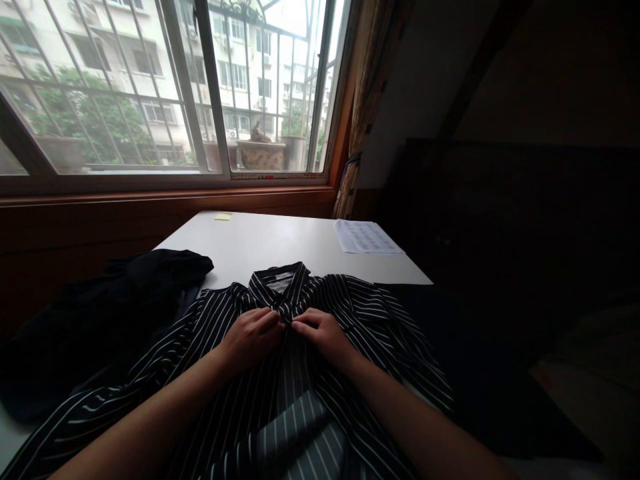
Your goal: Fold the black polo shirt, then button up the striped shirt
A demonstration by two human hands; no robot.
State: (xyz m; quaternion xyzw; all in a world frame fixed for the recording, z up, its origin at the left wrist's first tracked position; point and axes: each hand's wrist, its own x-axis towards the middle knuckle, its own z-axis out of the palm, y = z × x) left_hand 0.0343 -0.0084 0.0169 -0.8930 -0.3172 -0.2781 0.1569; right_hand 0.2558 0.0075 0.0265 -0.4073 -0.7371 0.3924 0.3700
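Note:
A black shirt with white stripes (210, 333) lies spread over the white table, its collar pointing toward the window and its lower front hanging partly open. Just below the collar, my left hand (256, 337) is closed on one front edge of the shirt. Close beside it, my right hand (323, 333) pinches the other front edge between thumb and fingers. The two hands almost meet at the shirt's front. Any button between the fingertips is hidden.
Dark clothing (115, 313) is heaped at the left of the white table (265, 237). Printed sheets (367, 237) lie at the back right, and a yellow note (223, 217) at the back left. Dark cloth (480, 360) covers the right side. A barred window (165, 93) stands behind.

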